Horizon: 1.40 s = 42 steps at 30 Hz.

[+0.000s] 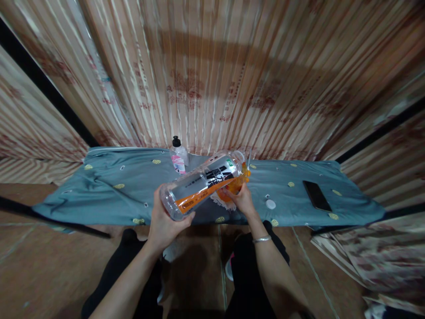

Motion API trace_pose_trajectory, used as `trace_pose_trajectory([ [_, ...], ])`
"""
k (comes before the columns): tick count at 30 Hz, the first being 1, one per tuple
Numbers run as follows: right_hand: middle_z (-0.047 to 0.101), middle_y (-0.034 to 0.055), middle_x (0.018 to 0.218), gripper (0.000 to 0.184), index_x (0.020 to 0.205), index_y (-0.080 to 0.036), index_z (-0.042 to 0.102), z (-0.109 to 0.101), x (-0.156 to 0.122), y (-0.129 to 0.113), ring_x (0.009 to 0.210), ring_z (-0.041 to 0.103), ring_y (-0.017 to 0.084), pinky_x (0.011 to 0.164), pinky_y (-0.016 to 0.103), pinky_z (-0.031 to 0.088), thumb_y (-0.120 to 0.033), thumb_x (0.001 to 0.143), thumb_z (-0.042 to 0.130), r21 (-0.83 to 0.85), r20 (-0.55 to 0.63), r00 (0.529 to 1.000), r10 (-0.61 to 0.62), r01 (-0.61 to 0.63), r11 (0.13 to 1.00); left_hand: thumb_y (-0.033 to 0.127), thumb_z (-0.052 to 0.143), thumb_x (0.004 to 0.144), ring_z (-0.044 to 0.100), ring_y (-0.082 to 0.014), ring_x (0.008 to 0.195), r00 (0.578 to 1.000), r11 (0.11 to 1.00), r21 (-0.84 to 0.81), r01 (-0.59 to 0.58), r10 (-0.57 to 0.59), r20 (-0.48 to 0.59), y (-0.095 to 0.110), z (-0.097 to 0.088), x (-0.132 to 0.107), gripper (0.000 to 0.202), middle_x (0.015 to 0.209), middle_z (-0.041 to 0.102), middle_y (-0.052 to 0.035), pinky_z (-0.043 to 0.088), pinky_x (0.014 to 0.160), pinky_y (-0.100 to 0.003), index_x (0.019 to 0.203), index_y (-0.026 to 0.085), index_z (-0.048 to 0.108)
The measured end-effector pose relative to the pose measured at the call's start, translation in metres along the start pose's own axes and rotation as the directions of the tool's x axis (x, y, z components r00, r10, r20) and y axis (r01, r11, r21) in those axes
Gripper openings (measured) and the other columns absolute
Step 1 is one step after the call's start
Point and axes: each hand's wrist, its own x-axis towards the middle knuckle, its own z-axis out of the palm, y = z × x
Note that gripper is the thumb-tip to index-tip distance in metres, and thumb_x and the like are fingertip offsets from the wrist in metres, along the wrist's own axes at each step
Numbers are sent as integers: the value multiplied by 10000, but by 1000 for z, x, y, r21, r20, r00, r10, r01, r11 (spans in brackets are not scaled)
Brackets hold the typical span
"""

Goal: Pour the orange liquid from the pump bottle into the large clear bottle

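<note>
My left hand (168, 226) is wrapped round the base of a large clear plastic bottle (202, 181) with a silver, black and orange label. The bottle is tilted, its uncapped-looking mouth pointing up and to the right. My right hand (244, 199) grips a translucent orange container (236, 184) close under the bottle's neck end. The bottle partly hides that container, so its exact kind is unclear. A thin pale stick-like piece (249, 158) rises beside it. Below it shows a whitish frayed-edged piece (224, 203). A round white cap (270, 204) lies right of my right hand.
A small clear bottle with a black top and pink label (178, 160) stands behind the large bottle. A dark phone (317, 196) lies at the right on the blue-green cloth (109, 199). Patterned curtains (206, 79) hang behind, with dark poles (49, 84) at the sides.
</note>
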Motion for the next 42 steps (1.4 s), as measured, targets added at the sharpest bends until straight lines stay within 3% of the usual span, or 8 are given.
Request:
trace_pose_trajectory([
  [33, 797, 124, 1119, 758, 1175, -211, 612, -1, 0, 0, 1023, 762, 339, 897, 467, 612, -582, 585, 912, 8, -8, 1000, 18, -18, 1000, 423, 882, 630, 714, -291, 1087, 1000, 1000, 23, -12, 12, 15, 0, -1, 0, 767, 1184, 656, -78, 600, 1009, -488, 1279, 240, 517],
  [42, 776, 178, 1176, 840, 1201, -184, 593, -1, 1, 4, 1068, 753, 382, 920, 505, 606, -656, 578, 901, -17, 5, 1000, 23, -23, 1000, 409, 897, 597, 706, -294, 1118, 1000, 1000, 8, -8, 8, 3, 2, 0, 1, 788, 1197, 666, -76, 590, 1030, -488, 1269, 235, 524],
])
